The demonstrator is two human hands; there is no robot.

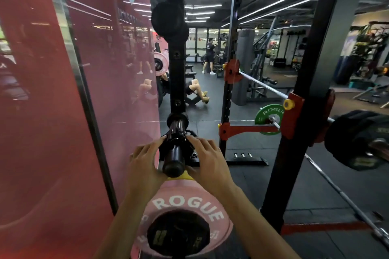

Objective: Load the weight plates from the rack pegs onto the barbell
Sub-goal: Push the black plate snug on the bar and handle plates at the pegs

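Two hands work at one black peg (175, 153) on the rack upright (177, 82); the left hand (145, 164) and the right hand (207, 161) each pinch a side of one black collar (179, 140) clamped round it; the peg's long axis runs from the upright toward the camera, its blunt end nearest; one pink plate (185, 202) hangs below it; one barbell (265, 86) rests across two red hooks, its green plate (268, 114) on the far end.

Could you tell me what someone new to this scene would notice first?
Probably the pink ROGUE plate at bottom centre, below the black rack peg. Both hands, left hand and right hand, flank a black collar on that peg. A green plate sits on the barbell farther right.
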